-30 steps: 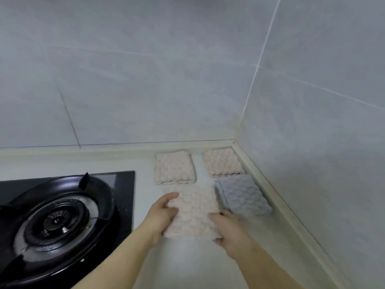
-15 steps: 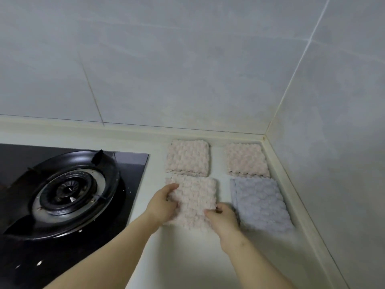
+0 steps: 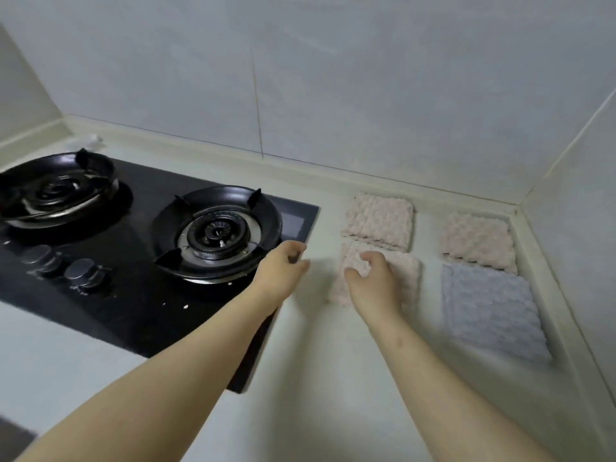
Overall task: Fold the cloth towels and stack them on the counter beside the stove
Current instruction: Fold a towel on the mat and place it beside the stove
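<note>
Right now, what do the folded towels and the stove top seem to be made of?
The pink towels and the grey towel look like soft plush microfibre, judging by the puffy bubbled pile. The stove top seems glossy black glass, given its reflections; the burner rings look like dark metal.

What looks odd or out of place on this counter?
The four folded textured towels lie side by side, not stacked: three pink and one grey-blue. White specks dot the black glass stove.

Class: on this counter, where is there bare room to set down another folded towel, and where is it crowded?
Free: the counter strip between the stove and the grey towel, nearer the camera. Crowded: the corner, where three pink towels and the grey one lie close together.
</note>
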The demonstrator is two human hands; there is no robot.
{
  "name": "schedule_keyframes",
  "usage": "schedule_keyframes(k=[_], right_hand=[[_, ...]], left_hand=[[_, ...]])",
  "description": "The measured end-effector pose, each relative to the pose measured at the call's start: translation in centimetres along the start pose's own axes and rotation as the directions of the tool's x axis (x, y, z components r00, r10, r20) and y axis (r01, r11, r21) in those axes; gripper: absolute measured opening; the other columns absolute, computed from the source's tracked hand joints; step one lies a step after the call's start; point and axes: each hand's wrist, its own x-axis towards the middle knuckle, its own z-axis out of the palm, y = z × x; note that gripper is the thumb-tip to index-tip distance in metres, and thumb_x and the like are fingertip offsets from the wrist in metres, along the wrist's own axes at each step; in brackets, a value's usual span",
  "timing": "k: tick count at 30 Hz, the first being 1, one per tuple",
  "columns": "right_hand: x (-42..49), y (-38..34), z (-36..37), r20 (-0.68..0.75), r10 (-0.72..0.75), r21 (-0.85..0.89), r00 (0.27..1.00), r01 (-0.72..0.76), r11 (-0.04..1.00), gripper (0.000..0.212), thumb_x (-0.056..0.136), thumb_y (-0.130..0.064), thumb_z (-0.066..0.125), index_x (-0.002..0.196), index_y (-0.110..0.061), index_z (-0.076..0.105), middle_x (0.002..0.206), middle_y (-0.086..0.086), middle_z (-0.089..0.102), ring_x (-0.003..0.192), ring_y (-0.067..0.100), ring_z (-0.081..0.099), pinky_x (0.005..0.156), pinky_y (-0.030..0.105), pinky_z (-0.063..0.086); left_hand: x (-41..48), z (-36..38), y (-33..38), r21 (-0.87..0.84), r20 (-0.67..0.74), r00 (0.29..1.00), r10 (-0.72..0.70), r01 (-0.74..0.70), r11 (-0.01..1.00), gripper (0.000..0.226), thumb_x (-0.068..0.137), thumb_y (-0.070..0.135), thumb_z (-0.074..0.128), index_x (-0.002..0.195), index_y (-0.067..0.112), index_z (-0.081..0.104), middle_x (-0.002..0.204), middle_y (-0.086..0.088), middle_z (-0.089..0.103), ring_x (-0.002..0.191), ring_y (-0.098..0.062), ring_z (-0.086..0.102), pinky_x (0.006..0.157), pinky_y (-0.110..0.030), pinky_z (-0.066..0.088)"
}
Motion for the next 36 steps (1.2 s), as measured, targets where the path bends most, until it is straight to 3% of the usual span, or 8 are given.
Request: schedule_keyframes(k=[3,6,8,10,18,20,28,36], right_hand=[[-1.9,-3.2,3.2,0.099,-0.084,0.078,0.992,0.076,0.994,0.034,0.087,-0.021,0.054,0.121,-0.019,0.052,0.127,0.005,0.049,0.115,0.025,0.049,0.097,0.041,0.044],[-4.3,-6.5,7.1,0.226,-0.165,0.123,0.96,0.139,0.983,0.029,0.088,-0.021,0.055,0.117,-0.02,0.055,0.122,0.001,0.054,0.112,0.019,0.052,0.095,0.035,0.045],[-6.5,-8.9,10.2,0.307,-0.224,0.15,0.925,0.186,0.971,0.026,0.089,-0.02,0.055,0.115,-0.02,0.057,0.113,-0.002,0.057,0.103,0.015,0.054,0.083,0.025,0.045],[-9.0,-11.1,13.5,0.386,-0.264,0.184,0.884,0.207,0.961,0.023,0.09,-0.018,0.056,0.113,-0.018,0.058,0.105,-0.005,0.058,0.094,0.011,0.053,0.074,0.02,0.041],[-21.4,-19.9,28.8,0.613,-0.32,0.226,0.723,0.228,0.947,0.016,0.089,-0.016,0.053,0.103,-0.018,0.06,0.093,-0.009,0.057,0.085,0.009,0.052,0.068,0.022,0.04],[-24.7,-22.3,32.7,0.651,-0.34,0.238,0.678,0.242,0.94,0.013,0.089,-0.016,0.054,0.1,-0.017,0.06,0.095,-0.009,0.058,0.089,0.011,0.053,0.074,0.023,0.04],[-34.3,-31.5,45.2,0.728,-0.402,0.255,0.556,0.324,0.911,0.008,0.091,-0.014,0.051,0.094,-0.015,0.059,0.085,-0.007,0.056,0.074,0.006,0.049,0.06,0.02,0.038],[-36.0,-39.1,56.7,0.761,-0.409,0.256,0.503,0.347,0.902,0.012,0.092,-0.017,0.051,0.1,-0.016,0.06,0.094,-0.007,0.057,0.089,0.013,0.052,0.069,0.023,0.04]], left_hand=[[-1.4,-4.0,-2.0,-0.11,-0.036,0.998,-0.058,0.054,0.993,0.027,0.092,0.019,0.054,0.119,0.02,0.057,0.12,-0.002,0.06,0.107,-0.019,0.057,0.094,-0.035,0.047],[-3.3,-8.8,-4.7,-0.207,-0.091,0.992,-0.093,0.072,0.976,0.018,0.092,0.017,0.053,0.109,0.018,0.06,0.101,0.0,0.064,0.088,-0.014,0.06,0.075,-0.025,0.047],[-4.8,-12.2,-6.9,-0.237,-0.149,0.982,-0.117,0.079,0.968,0.013,0.091,0.017,0.054,0.102,0.021,0.061,0.093,0.002,0.064,0.081,-0.011,0.061,0.069,-0.022,0.045],[-6.6,-15.8,-9.4,-0.265,-0.188,0.97,-0.154,0.101,0.959,0.013,0.091,0.018,0.054,0.099,0.024,0.061,0.093,0.002,0.065,0.082,-0.011,0.062,0.071,-0.023,0.045],[-15.6,-33.0,-20.0,-0.355,-0.386,0.869,-0.31,0.171,0.919,0.015,0.089,0.013,0.052,0.096,0.023,0.062,0.089,0.002,0.064,0.078,-0.009,0.062,0.069,-0.024,0.045],[-17.7,-37.6,-22.5,-0.364,-0.426,0.839,-0.338,0.183,0.913,0.016,0.089,0.014,0.051,0.099,0.022,0.062,0.091,0.001,0.064,0.081,-0.009,0.062,0.07,-0.024,0.046],[-22.8,-53.2,-29.6,-0.409,-0.573,0.723,-0.386,0.156,0.899,0.013,0.09,0.016,0.051,0.095,0.023,0.06,0.095,0.001,0.064,0.081,-0.013,0.062,0.067,-0.022,0.044],[-20.8,-63.9,-35.8,-0.419,-0.616,0.654,-0.439,0.2,0.886,0.014,0.092,0.017,0.049,0.1,0.022,0.06,0.096,-0.001,0.063,0.078,-0.007,0.06,0.073,-0.025,0.048]])
